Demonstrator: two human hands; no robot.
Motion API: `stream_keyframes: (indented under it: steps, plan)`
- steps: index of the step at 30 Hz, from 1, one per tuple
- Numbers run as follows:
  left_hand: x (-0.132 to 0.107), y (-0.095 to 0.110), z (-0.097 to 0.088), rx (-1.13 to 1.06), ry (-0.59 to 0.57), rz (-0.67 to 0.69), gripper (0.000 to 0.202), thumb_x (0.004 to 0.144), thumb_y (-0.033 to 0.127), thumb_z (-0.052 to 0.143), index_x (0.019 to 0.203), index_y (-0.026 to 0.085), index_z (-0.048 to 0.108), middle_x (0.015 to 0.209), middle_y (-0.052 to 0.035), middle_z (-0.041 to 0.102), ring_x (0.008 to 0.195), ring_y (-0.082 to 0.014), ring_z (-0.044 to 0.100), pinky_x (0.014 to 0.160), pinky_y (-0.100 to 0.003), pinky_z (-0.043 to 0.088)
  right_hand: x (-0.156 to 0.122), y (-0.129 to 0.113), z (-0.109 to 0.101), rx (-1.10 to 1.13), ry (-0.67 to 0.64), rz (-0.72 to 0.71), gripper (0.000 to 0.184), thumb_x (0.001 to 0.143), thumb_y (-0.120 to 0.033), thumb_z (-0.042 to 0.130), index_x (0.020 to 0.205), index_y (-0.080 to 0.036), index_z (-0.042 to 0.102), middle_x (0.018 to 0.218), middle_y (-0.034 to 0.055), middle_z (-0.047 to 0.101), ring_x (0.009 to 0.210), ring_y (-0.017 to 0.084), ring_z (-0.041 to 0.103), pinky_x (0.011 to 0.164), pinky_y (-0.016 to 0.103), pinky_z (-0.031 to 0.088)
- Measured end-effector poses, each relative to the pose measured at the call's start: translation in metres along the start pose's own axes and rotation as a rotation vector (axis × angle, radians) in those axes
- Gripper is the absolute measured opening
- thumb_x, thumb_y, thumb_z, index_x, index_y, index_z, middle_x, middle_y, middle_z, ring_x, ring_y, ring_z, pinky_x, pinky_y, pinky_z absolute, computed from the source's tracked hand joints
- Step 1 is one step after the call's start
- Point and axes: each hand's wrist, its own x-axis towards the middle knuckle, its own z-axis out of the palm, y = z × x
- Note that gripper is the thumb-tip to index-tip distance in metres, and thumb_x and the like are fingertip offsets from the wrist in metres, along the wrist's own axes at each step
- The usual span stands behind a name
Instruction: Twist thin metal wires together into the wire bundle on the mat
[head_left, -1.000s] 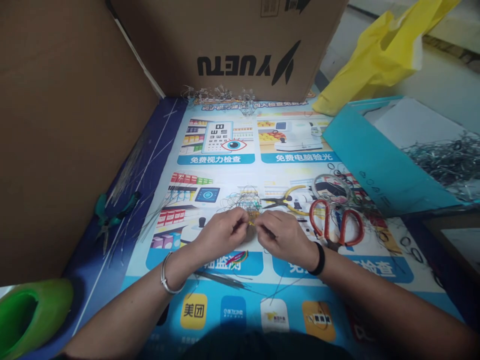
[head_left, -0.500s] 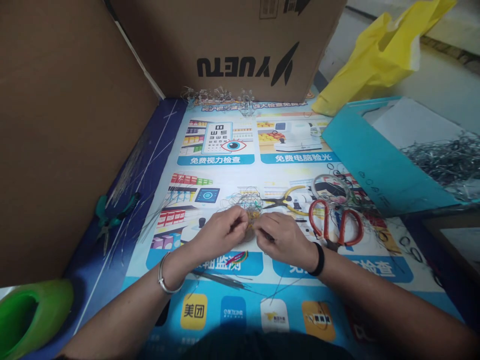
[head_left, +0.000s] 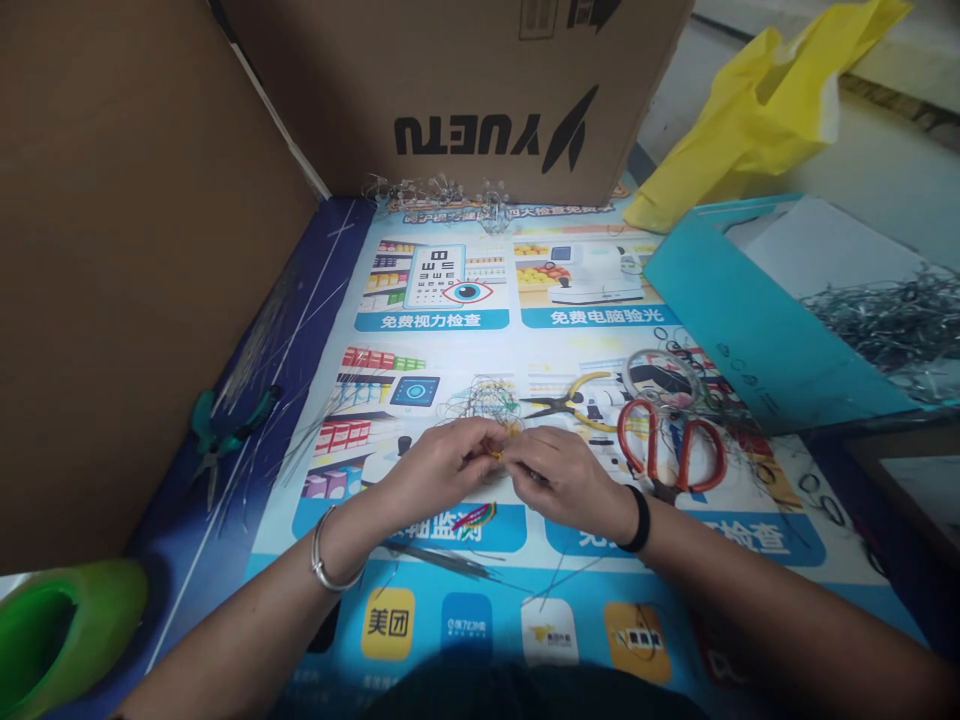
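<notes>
Fingertips of my left hand point(head_left: 459, 458) and my right hand point(head_left: 556, 470) meet at the middle of the printed sheet, both pinched closed. A loose tangle of thin wire point(head_left: 481, 398) spreads just beyond them, and its near end runs in between the fingers. Small yellow bits show there; the exact grip is hidden. Yellow-handled pliers point(head_left: 574, 402) lie right behind my right hand. Red-handled scissors point(head_left: 675, 455) rest beside my right wrist. Coloured strands point(head_left: 475, 518) and a bundle of straight wires point(head_left: 446, 560) are on the sheet nearer to me.
Cardboard point(head_left: 480, 60) walls the back and left. Teal-handled pliers point(head_left: 217, 440) and loose wires lie at left, near a green tape roll point(head_left: 112, 610). A blue box point(head_left: 720, 300) with wire scraps and a yellow bag point(head_left: 742, 120) stand at right. Wire pieces point(head_left: 491, 205) sit along the back.
My fingertips have come closer together, the left hand shifting slightly right. The wire tangle has swung a little to the left. Everything else stays where it was.
</notes>
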Motion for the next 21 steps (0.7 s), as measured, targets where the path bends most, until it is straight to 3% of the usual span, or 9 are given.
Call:
stream_keyframes:
  steps: [5,12,17,21]
  plan:
    - [-0.001,0.000,-0.005,0.043,0.067,0.102,0.022,0.082,0.014,0.059,0.103,0.021,0.058,0.096,-0.0021,0.066,0.087,-0.0138,0.061,0.073,-0.025,0.049,-0.002,0.003,-0.003,0.027,0.069,0.105,0.009,0.084,-0.012,0.049,0.081,-0.018,0.056,0.070,0.0027,0.062,0.065,0.014,0.056,0.061,0.025,0.042]
    - [0.000,-0.002,-0.006,0.113,0.201,0.199,0.019,0.083,0.007,0.054,0.098,0.018,0.059,0.089,-0.0027,0.066,0.080,-0.0127,0.061,0.072,-0.025,0.049,-0.001,0.004,-0.008,0.101,0.158,0.344,0.009,0.085,-0.018,0.052,0.078,-0.018,0.057,0.066,-0.0003,0.057,0.060,0.011,0.052,0.058,0.023,0.040]
    - [0.000,-0.004,-0.012,0.168,0.247,0.334,0.016,0.084,0.006,0.052,0.095,0.017,0.059,0.089,-0.0045,0.065,0.087,-0.0140,0.061,0.078,-0.027,0.049,0.005,-0.004,-0.017,0.259,0.173,0.540,0.010,0.084,-0.020,0.052,0.075,-0.018,0.056,0.063,-0.0023,0.055,0.057,0.010,0.051,0.055,0.021,0.041]
    - [0.000,-0.007,-0.026,0.294,0.196,0.368,0.016,0.086,0.009,0.049,0.096,0.016,0.060,0.097,-0.0080,0.062,0.094,-0.0168,0.059,0.081,-0.031,0.050,0.009,-0.009,-0.024,0.273,0.103,0.523,0.010,0.084,-0.019,0.052,0.074,-0.018,0.057,0.062,-0.0027,0.055,0.056,0.009,0.051,0.053,0.020,0.040]
